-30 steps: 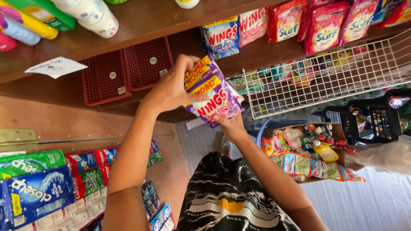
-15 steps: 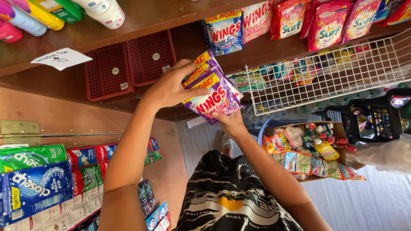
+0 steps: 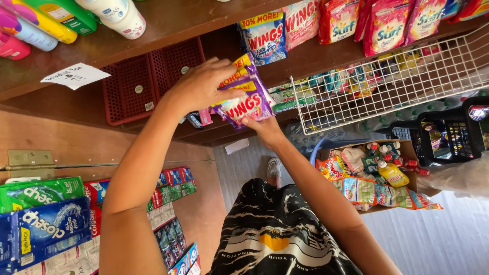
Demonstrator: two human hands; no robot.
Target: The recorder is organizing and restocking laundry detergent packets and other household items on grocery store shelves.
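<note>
Both of my hands hold a small stack of purple-and-yellow detergent sachets (image 3: 248,97) up in front of a wooden shelf. My left hand (image 3: 199,86) lies over the top of the stack, its fingers spread across the packets. From below, my right hand (image 3: 265,126) pinches the stack's lower edge. Just above the stack, a blue detergent packet (image 3: 265,36) and pink ones (image 3: 387,23) stand on the wooden shelf (image 3: 178,20).
Two red plastic baskets (image 3: 147,81) sit under the shelf at left. A white wire rack (image 3: 387,86) hangs at right. Bottles (image 3: 46,20) line the top left. Toothpaste boxes (image 3: 41,224) fill the lower left. A cardboard box of goods (image 3: 372,173) and a black basket (image 3: 448,137) stand on the floor.
The stack has stayed in both hands, with my left hand shifting further over its top. The view has tilted slightly.
</note>
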